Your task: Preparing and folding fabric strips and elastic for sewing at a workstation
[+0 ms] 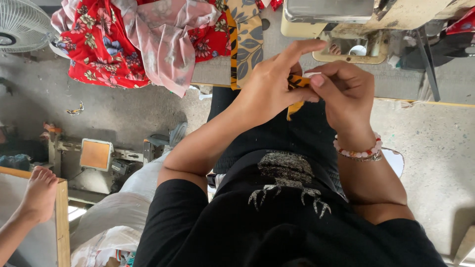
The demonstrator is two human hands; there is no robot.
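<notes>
My left hand (269, 84) and my right hand (344, 96) meet in front of my chest, both pinching a small strip of orange-and-black patterned fabric (296, 94). The strip's end hangs down between my fingers. My left index finger points out toward the sewing machine (341, 20) just beyond. A beaded bracelet (358, 152) circles my right wrist. A longer band of leaf-patterned fabric (247, 42) drapes over the table edge near my left hand.
Red floral and pink cloth (138, 42) is piled on the grey sewing table (396, 81). A fan (20, 24) stands at top left. Another person's foot (37, 193) rests on a wooden-edged surface at lower left, beside a floor pedal (95, 154) and white bags (111, 217).
</notes>
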